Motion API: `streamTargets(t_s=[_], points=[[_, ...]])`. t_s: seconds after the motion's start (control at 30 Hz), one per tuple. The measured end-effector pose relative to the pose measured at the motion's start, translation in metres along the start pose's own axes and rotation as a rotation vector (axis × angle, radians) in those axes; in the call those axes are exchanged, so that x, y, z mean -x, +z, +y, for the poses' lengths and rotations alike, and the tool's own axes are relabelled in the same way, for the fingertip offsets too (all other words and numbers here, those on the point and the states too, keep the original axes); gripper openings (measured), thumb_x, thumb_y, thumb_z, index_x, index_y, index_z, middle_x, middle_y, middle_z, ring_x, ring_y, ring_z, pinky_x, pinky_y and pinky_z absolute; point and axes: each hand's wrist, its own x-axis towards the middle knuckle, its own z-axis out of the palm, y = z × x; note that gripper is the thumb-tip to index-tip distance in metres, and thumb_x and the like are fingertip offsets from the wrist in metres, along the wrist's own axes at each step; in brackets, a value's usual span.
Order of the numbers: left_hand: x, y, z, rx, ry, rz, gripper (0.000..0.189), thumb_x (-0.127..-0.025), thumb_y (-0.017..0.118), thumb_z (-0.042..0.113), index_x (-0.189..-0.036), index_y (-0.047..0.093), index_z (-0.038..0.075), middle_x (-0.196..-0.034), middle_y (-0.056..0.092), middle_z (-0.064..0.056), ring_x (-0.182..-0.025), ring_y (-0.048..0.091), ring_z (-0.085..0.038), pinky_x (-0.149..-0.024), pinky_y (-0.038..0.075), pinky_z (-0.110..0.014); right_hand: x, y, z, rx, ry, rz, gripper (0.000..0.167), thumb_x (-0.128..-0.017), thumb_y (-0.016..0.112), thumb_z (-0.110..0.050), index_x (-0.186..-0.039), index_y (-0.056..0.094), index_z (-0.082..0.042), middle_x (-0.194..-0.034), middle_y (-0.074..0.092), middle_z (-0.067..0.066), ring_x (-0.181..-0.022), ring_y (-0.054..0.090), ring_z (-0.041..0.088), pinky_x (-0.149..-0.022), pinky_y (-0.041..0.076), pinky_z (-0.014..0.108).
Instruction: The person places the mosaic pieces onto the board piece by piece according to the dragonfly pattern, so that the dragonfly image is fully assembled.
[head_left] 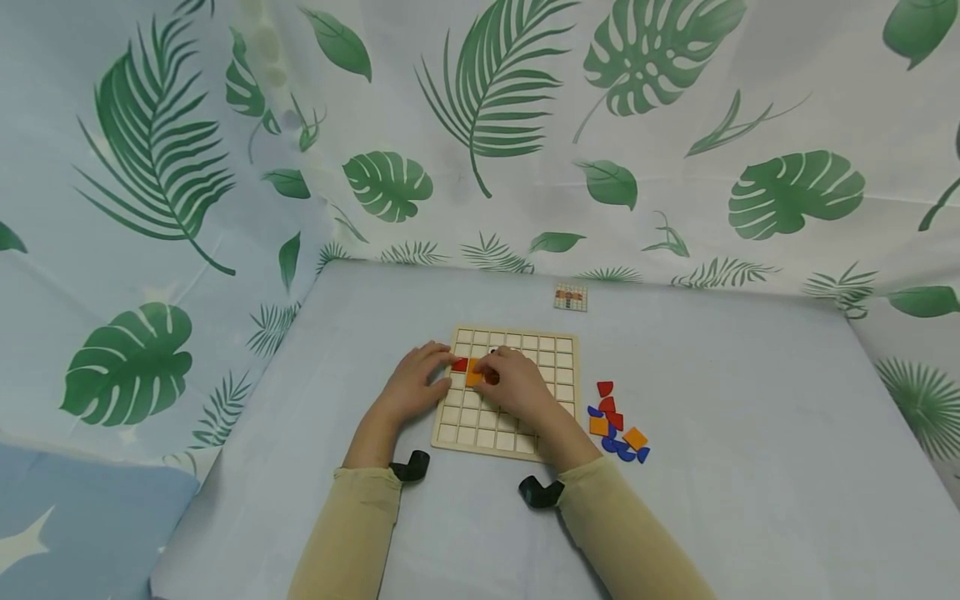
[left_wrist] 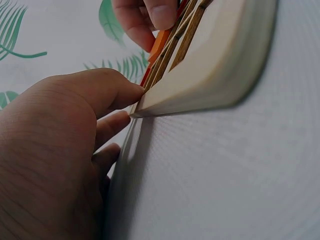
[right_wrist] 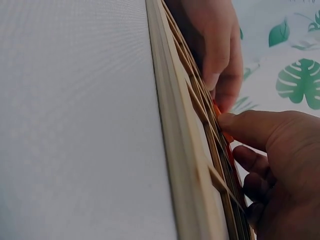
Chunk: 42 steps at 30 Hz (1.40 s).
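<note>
A square wooden grid board (head_left: 487,439) lies on the table in front of me. My left hand (head_left: 411,385) is at its left edge, thumb and fingers spread along the rim, with a fingertip right at a red piece (head_left: 460,365) in the grid. In the left wrist view, that thumb (left_wrist: 117,90) touches the board's edge. Over the board, my right hand (head_left: 519,385) pinches an orange square tile (head_left: 473,373) between thumb and fingers, beside the red piece. Another red piece (head_left: 492,377) shows in shadow under the right hand, mostly hidden.
Loose red, blue and orange pieces (head_left: 615,421) lie in a cluster right of the board, near the right forearm. A small pattern card (head_left: 571,297) with a printed grid sits behind the board. Leaf-printed cloth (head_left: 480,200) hangs along the back and left sides.
</note>
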Motion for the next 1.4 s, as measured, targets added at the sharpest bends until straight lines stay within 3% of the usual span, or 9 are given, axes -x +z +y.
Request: streamTargets(t_s=[0.83,1.03,1.23,1.4], points=[[0.0,0.0,0.0,0.006,0.007,0.007,0.038,-0.096,0.06,0.026,-0.133,0.059,0.019,-0.146,0.049,-0.001,-0.147,0.034,-0.025,-0.127,0.018,-0.047,0.002,-0.001,-0.004,0.032,0.0,0.005,0.02,-0.088,0.075,-0.03,-0.104,0.073,-0.019,-0.086,0.055,-0.003,-0.073,0.048,0.013,-0.064,0.041,0.027],[0.001,0.0,-0.001,0.001,0.007,0.01,0.038,-0.096,0.06,0.025,-0.133,0.059,0.019,-0.145,0.05,-0.001,-0.147,0.034,-0.025,-0.127,0.018,-0.047,0.002,-0.004,-0.004,-0.007,0.034,0.002,0.02,-0.09,0.072,-0.031,-0.105,0.072,-0.018,-0.092,0.059,-0.002,-0.078,0.053,0.014,-0.069,0.048,0.031],[0.001,0.0,0.0,0.007,0.004,0.008,0.038,-0.095,0.06,0.024,-0.133,0.06,0.019,-0.145,0.05,-0.001,-0.147,0.034,-0.025,-0.127,0.018,-0.047,0.006,-0.016,-0.001,-0.064,0.07,0.006,0.017,-0.096,0.064,-0.03,-0.106,0.071,-0.018,-0.1,0.063,-0.001,-0.086,0.056,0.016,-0.078,0.052,0.034],[0.001,0.0,0.001,0.001,-0.002,0.004,0.038,-0.095,0.06,0.025,-0.133,0.06,0.018,-0.145,0.05,-0.001,-0.147,0.034,-0.025,-0.127,0.019,-0.046,0.015,-0.042,0.005,-0.122,0.069,0.032,0.021,-0.098,0.061,-0.03,-0.11,0.071,-0.017,-0.107,0.065,0.001,-0.087,0.057,0.018,-0.076,0.053,0.034]])
